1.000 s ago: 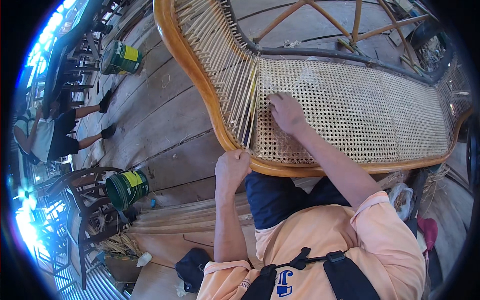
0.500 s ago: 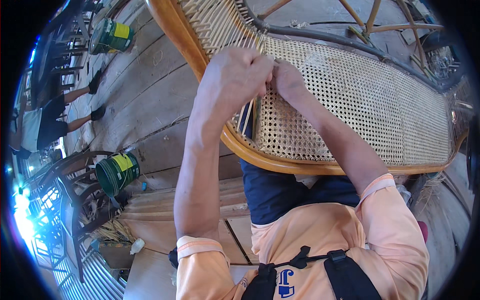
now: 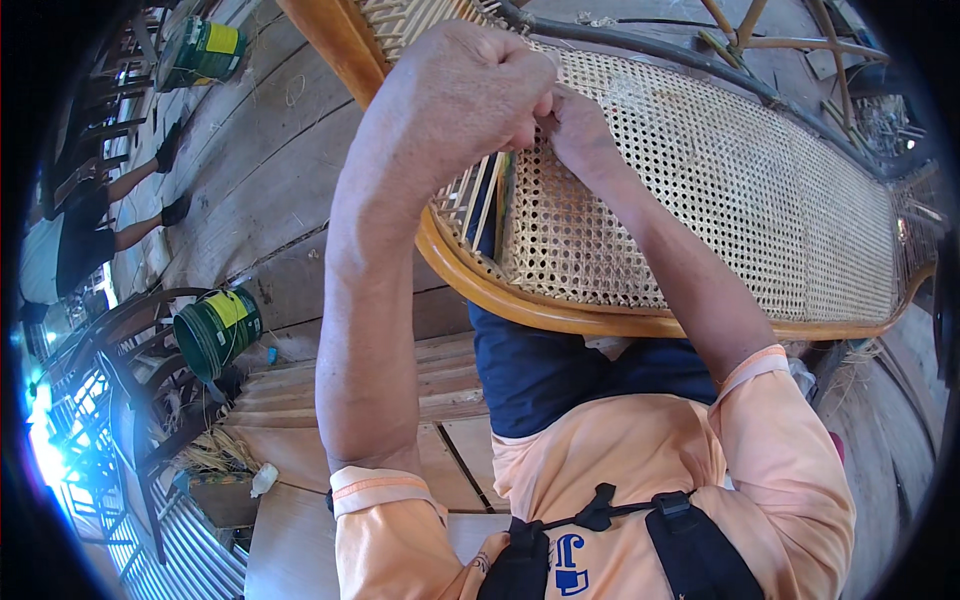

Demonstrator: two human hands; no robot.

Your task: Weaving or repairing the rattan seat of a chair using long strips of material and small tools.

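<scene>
A long panel of open-weave cane webbing (image 3: 720, 190) stretches across a glossy brown curved wooden frame (image 3: 590, 322) over my lap. My left hand (image 3: 475, 95) is closed in a fist above the panel's left edge, knuckles up. Right beside it, my right hand (image 3: 582, 130) is closed too, its fingertips bent in close to the left fist. Whatever the fingers pinch is hidden between the hands. Pale cane strands (image 3: 470, 190) run in an open lattice below my left hand, between the frame and the woven panel.
A dark rail (image 3: 690, 68) borders the panel's far side, with wooden poles (image 3: 800, 45) beyond. Two green buckets, one upper left (image 3: 205, 55) and one lower (image 3: 215, 332), stand on the plank floor. Another person's legs (image 3: 135, 210) show at far left, near dark chairs (image 3: 130, 400).
My left fist has risen and looks larger, with its forearm shifted left. My right hand has moved up slightly beside it. The whole view has shifted a little.
</scene>
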